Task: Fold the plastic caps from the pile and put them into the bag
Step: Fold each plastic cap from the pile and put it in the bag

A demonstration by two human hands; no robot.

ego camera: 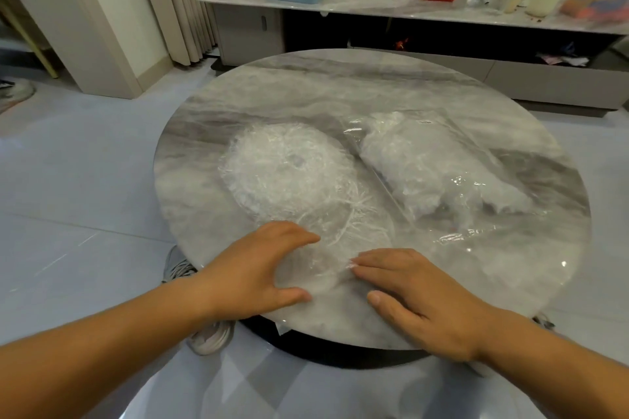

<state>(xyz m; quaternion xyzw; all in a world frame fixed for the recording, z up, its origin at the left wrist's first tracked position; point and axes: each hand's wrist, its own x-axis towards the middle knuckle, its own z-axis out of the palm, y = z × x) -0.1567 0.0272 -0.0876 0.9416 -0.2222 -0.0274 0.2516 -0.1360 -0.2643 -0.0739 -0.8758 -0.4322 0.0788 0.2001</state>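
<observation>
Round grey marble-look table (306,85), glossy top, dark base showing under the near edge. On it: a domed pile of crinkled clear plastic caps (289,167) left of centre, and just beside it on the right a clear plastic bag (442,167) lying flat with white bunched caps inside, its loose film trailing toward the near right rim. One cap (332,270) lies spread out at the near edge, touching the pile's front, with the left hand (258,265) and right hand (425,296) resting flat on it.

**One camera, worn on my head**

It looks forward and down, close over the round table (340,88). My left hand (258,269) and right hand (422,296) reach in from the bottom of the wide view. A sideboard (374,2) crosses the top, farther off.
</observation>
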